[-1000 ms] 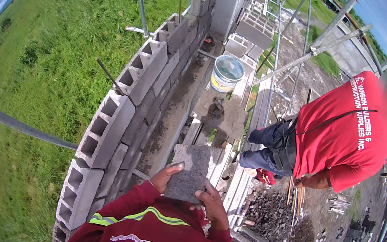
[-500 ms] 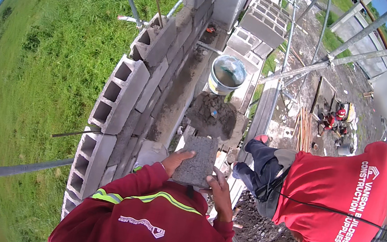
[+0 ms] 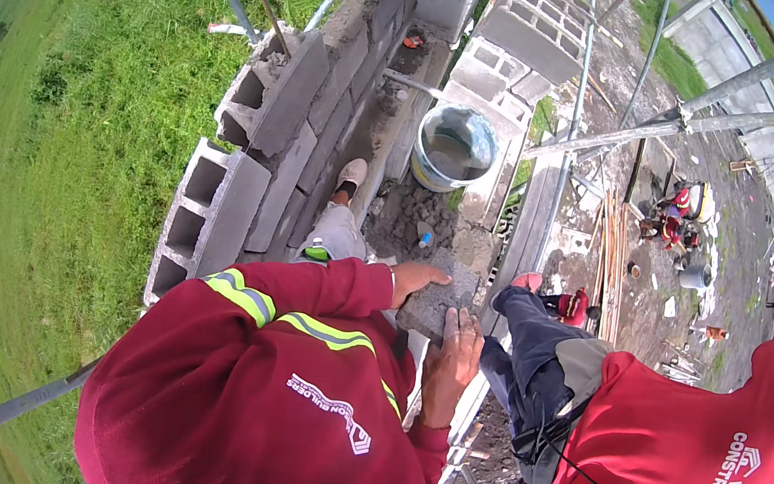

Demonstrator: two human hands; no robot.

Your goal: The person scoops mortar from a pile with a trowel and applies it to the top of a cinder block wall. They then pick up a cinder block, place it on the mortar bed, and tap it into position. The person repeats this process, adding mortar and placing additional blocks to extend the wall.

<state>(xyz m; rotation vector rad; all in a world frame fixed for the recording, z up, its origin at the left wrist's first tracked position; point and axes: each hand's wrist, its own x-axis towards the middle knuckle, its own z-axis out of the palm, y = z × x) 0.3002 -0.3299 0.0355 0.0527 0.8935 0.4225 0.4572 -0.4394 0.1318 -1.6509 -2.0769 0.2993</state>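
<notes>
A grey piece of concrete block (image 3: 439,301) is between my two hands in front of my chest. My left hand (image 3: 415,280) grips its upper left side, thumb lying on top. From the near right, my right hand (image 3: 455,362) holds it with the fingers over its face. Just beyond the piece lies a heap of wet mortar (image 3: 400,220), with a small blue-tipped thing in it. A bucket (image 3: 455,150) with grey liquid in it stands past the heap. The hollow-block wall (image 3: 236,208) rises to my left.
Hollow blocks (image 3: 531,37) are stacked at the far end of the planks. Scaffold pipes (image 3: 626,138) cross on the right. A co-worker in a red shirt (image 3: 648,446) is close by on my right. Grass (image 3: 69,141) lies beyond the wall, and people work on the ground below.
My hands have carried the block piece to the right and tilted it. My left foot now shows beside the wall. The view has shifted, and the co-worker appears lower at the right.
</notes>
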